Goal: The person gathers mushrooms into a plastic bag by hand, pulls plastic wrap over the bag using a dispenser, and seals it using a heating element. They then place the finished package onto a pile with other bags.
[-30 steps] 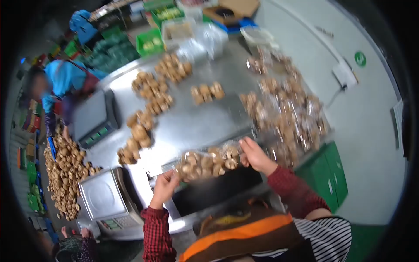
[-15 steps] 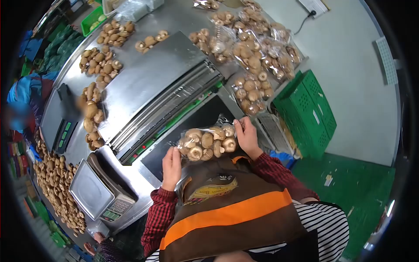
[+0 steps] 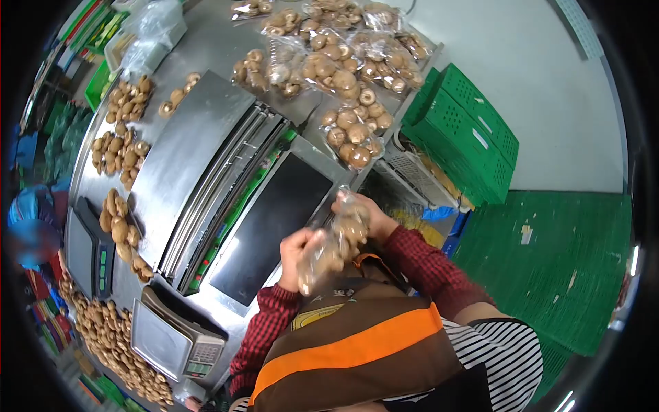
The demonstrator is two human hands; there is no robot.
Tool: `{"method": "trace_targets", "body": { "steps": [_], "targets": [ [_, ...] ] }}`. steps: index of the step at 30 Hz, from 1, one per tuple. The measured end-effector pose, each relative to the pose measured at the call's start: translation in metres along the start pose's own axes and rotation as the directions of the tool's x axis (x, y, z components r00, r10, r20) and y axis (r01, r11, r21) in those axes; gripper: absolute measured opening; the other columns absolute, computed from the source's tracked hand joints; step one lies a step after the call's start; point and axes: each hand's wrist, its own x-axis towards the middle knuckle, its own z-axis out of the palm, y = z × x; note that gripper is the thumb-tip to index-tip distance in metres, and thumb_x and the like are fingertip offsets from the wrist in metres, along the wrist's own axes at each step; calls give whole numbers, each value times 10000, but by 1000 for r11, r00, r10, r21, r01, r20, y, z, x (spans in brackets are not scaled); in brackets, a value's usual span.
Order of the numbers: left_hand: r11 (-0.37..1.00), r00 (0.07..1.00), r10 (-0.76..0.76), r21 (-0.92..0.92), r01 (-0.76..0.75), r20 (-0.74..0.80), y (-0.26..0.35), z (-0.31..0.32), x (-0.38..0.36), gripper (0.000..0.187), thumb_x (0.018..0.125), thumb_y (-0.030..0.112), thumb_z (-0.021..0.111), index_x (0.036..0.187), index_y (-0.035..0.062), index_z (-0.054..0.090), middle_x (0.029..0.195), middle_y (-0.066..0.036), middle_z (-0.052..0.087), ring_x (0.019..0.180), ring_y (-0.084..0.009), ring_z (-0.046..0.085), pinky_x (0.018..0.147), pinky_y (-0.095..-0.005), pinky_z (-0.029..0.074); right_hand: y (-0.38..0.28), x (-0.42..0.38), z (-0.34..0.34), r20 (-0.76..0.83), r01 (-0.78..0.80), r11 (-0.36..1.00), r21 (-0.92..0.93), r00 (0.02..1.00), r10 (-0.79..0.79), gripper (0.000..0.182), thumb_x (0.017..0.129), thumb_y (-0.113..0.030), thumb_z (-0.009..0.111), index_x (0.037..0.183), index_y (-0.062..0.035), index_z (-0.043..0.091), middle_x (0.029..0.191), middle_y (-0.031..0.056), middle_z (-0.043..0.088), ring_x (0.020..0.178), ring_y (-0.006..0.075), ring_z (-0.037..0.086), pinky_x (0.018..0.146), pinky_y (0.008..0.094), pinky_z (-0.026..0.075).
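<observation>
A clear plastic bag of brown mushrooms (image 3: 335, 248) hangs tilted between my two hands, close in front of my apron. At its lower left side, my left hand (image 3: 296, 255) has its fingers closed on the plastic. My right hand (image 3: 369, 218) grips the upper right end of the bag, partly hidden behind it. Some blur smears the bag and fingertips. Just beyond the hands lies the black flat plate (image 3: 274, 223) of a sealing machine, with its metal rollers and green strip (image 3: 226, 220) further left.
Several bagged mushrooms (image 3: 353, 130) lie at the back of the steel table. Loose mushroom piles (image 3: 118, 223) line its left side. A weighing scale (image 3: 161, 336) stands at lower left. Green crates (image 3: 467, 137) are stacked at right. Another person in blue (image 3: 33, 213) is at far left.
The bag has gone from being held level to a steep tilt, and my hands have come closer together. My view has turned, shifting the table leftward.
</observation>
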Motion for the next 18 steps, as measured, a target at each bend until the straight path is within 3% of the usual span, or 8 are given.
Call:
{"method": "trace_targets", "body": {
  "steps": [2,4,6,7,10,12,14,18],
  "targets": [
    [945,998,-69,-320,68,10,32,4,-14,276,922,139,637,678,31,568,657,23,526,599,-47,454,535,-233,368,-9,-11,5,635,-253,961,112,762,127,266,935,-269,603,1070,-41,583,942,26,630,836,99,617,737,231,517],
    [839,988,-55,-530,126,147,18,-17,-9,184,919,37,574,750,43,501,690,28,484,622,-62,472,545,-213,414,-7,-26,18,431,-226,957,-179,857,283,287,935,-290,605,1065,-35,583,976,51,625,882,166,619,762,296,516],
    [842,995,-36,-533,82,97,42,-15,-21,187,892,28,602,733,38,504,708,20,494,622,-72,467,540,-228,392,4,-23,48,558,403,649,-645,829,39,346,935,-337,602,1074,-20,580,1038,71,612,946,221,595,799,366,495],
    [931,986,127,-356,-81,106,42,-17,-26,177,868,27,634,734,28,519,708,14,490,633,-85,463,551,-259,384,1,-21,65,884,800,433,-416,467,-14,338,940,-308,591,1095,-9,579,1091,68,585,1027,244,558,843,416,463],
    [871,868,487,-121,-476,92,41,-29,-43,303,689,172,861,719,49,586,729,-28,565,643,-151,496,620,-298,419,23,-52,95,477,-121,815,-567,758,445,200,963,-203,536,1047,-36,608,906,-15,582,851,74,541,735,259,439],
    [919,923,385,-83,-385,-11,78,-15,-49,486,704,266,858,1081,61,630,1138,-125,560,1081,-243,532,961,-387,409,15,-62,104,283,-55,767,-639,911,301,207,981,-227,546,1048,-48,627,833,-46,568,792,38,521,672,223,429],
    [692,905,-56,-637,339,421,110,-8,-59,599,805,310,777,1298,65,541,1269,-144,507,1247,-274,461,1096,-421,305,21,-15,41,691,657,280,-700,723,29,201,974,-222,565,1065,-54,627,865,-22,603,775,88,560,706,252,476],
    [823,695,-127,-316,473,708,107,-32,-50,553,922,320,629,1389,74,463,1307,-123,510,1320,-266,414,1130,-434,269,-78,-19,130,413,400,432,-808,908,-69,252,989,-169,491,1193,-35,555,1023,29,599,935,118,553,820,283,473]
  ]
}}
